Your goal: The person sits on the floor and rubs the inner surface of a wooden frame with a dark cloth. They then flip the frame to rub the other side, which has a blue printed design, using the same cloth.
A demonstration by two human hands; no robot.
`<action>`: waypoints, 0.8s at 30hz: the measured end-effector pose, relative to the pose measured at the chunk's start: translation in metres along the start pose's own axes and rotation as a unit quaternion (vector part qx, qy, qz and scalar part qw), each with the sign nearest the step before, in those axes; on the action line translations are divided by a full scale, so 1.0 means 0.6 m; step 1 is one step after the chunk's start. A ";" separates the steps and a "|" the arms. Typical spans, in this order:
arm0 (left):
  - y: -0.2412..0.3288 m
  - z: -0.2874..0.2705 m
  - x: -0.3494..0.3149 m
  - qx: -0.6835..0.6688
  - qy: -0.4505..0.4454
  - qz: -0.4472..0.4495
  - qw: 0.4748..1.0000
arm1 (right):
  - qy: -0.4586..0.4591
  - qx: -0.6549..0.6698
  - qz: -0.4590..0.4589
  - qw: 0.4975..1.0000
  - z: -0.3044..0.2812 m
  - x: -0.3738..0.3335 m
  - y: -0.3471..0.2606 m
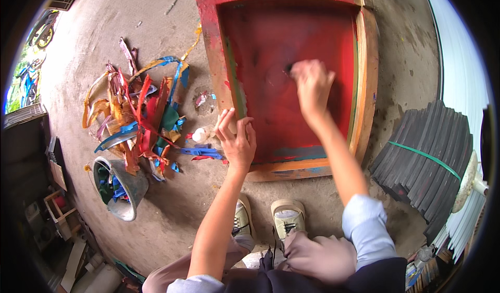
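Observation:
A shallow wooden frame (367, 84), painted red on its left and top sides and bare on the right, encloses a dark red panel (291, 116). Over the panel my right hand (315, 84) is closed, blurred by motion. Something small and dark shows at its fingertips, too unclear to name. My left hand (237, 142) rests at the frame's lower left side, fingers spread, touching the rim. Just left of it lies a white-capped bottle (200, 134), partly hidden by the hand. Close by, a blue plastic tool (200, 151) is on the floor.
To the left is a heap of red, blue and orange dried paint strips (140, 116). A tilted grey bucket (133, 194) holds blue and green scraps. Dark slats (422, 162) bound with green strap are stacked at right, near long white sheets (463, 58). My shoes (287, 217) stand below the frame.

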State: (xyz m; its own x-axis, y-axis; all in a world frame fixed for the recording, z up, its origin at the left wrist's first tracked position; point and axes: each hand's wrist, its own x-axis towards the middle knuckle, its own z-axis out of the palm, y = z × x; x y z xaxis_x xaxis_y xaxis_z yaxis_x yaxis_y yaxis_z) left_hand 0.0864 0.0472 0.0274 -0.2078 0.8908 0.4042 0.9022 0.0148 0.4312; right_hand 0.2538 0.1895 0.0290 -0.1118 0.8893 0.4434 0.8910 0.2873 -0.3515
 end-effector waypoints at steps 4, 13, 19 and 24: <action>0.003 -0.001 0.000 -0.005 -0.009 -0.012 1.000 | 0.046 0.003 0.103 0.994 0.016 0.116 0.017; -0.009 -0.005 0.002 0.010 0.005 -0.006 1.000 | -0.127 0.093 -0.123 0.980 -0.010 -0.185 -0.076; 0.010 0.007 0.007 0.003 0.003 -0.002 1.000 | 0.084 0.056 0.061 0.993 0.008 0.151 0.046; -0.006 -0.006 0.000 0.012 0.012 -0.002 1.000 | -0.032 0.057 -0.001 0.998 0.027 -0.042 -0.032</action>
State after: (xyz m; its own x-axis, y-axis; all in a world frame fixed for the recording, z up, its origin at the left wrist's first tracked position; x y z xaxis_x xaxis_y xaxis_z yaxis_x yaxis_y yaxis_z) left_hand 0.0818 0.0453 0.0289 -0.2205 0.8793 0.4222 0.9097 0.0293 0.4141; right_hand 0.2325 0.1675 0.0116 -0.1446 0.9082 0.3928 0.8357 0.3246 -0.4430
